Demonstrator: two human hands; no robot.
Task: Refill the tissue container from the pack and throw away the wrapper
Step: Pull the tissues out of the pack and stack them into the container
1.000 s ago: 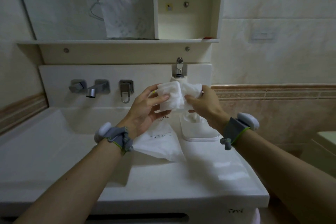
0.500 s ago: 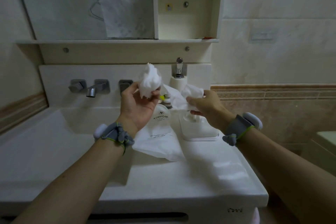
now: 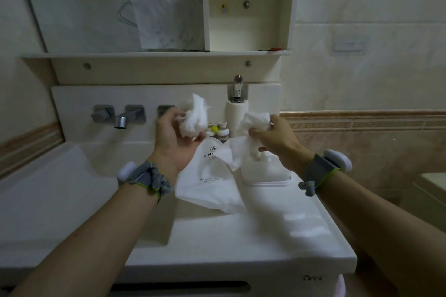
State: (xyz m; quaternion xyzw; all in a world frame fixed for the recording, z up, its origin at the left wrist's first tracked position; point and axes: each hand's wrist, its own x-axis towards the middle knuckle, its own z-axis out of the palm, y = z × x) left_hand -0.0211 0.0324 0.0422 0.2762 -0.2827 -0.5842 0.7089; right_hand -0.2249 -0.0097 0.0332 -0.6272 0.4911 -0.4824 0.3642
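The left hand (image 3: 175, 138) covers the third wall fitting (image 3: 165, 109) and part of the printing on the tissue pack wrapper (image 3: 212, 181), so only a few letters can be read. The right hand (image 3: 270, 138) and its bunched tissue (image 3: 255, 119) hide the opening of the tissue container (image 3: 265, 173). The small bottles (image 3: 219, 129) behind are mostly blocked, with labels too small to read.

A home bathroom: white washbasin counter (image 3: 241, 236), wall-mounted chrome tap (image 3: 120, 119), mirror cabinet (image 3: 96, 7) and tiled walls (image 3: 362, 79).
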